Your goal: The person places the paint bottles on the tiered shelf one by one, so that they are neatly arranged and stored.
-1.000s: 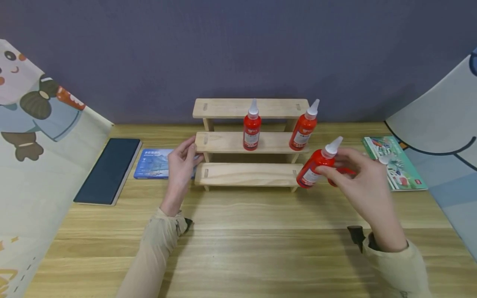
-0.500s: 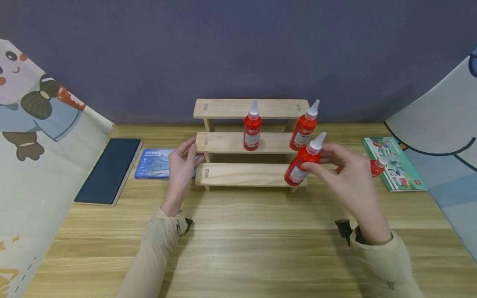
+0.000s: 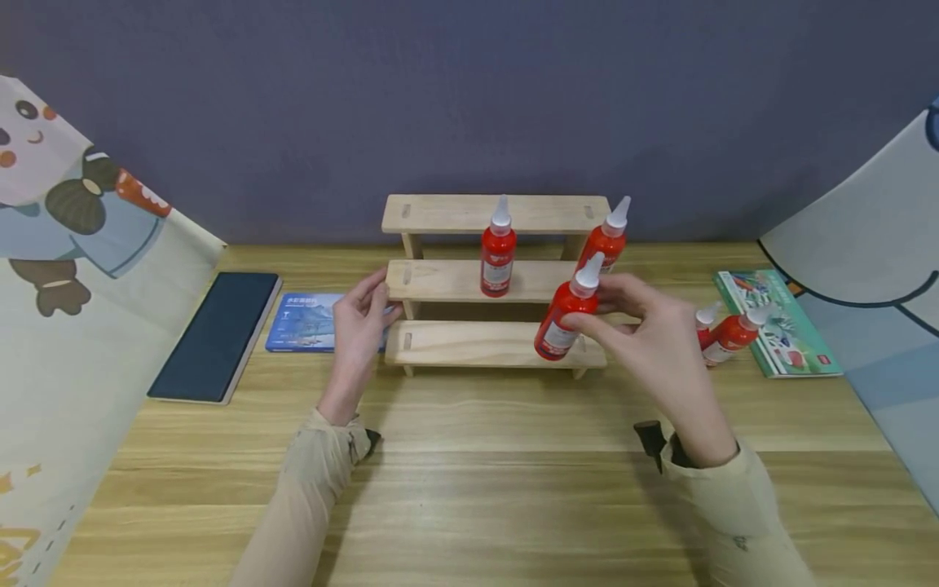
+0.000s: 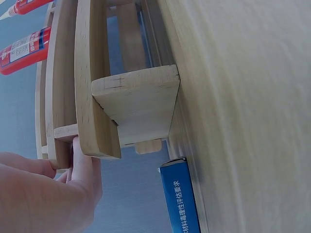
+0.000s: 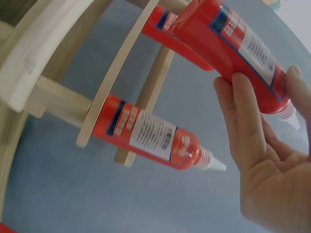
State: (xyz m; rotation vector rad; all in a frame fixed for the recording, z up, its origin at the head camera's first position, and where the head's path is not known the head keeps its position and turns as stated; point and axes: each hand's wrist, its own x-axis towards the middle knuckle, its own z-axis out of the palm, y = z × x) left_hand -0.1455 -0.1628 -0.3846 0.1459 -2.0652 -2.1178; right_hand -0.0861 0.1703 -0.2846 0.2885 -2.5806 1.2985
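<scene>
A three-step wooden rack [image 3: 458, 344] stands against the dark back wall. My left hand [image 3: 357, 322] grips the left end of its middle step, thumb and fingers round the board in the left wrist view. My right hand [image 3: 653, 342] pinches a red squeeze bottle [image 3: 563, 322] with a white pointed cap, slightly tilted in front of the lowest step. In the right wrist view this held bottle [image 5: 238, 53] looks apart from the boards. Two similar bottles stand on the middle step: one near the centre [image 3: 498, 265], the other at the right end [image 3: 606, 244], partly hidden by the held one.
Two more red bottles, one in front [image 3: 726, 338] and one partly hidden [image 3: 704, 322], stand right of my hand. A green book [image 3: 788, 326] lies beside them. On the left are a blue box [image 3: 304, 322] and a dark flat book [image 3: 216, 336].
My right hand has carried its red bottle leftward, from beyond the rack's right end to before the lowest step. The two bottles at right have come into view. My left hand stays put.
</scene>
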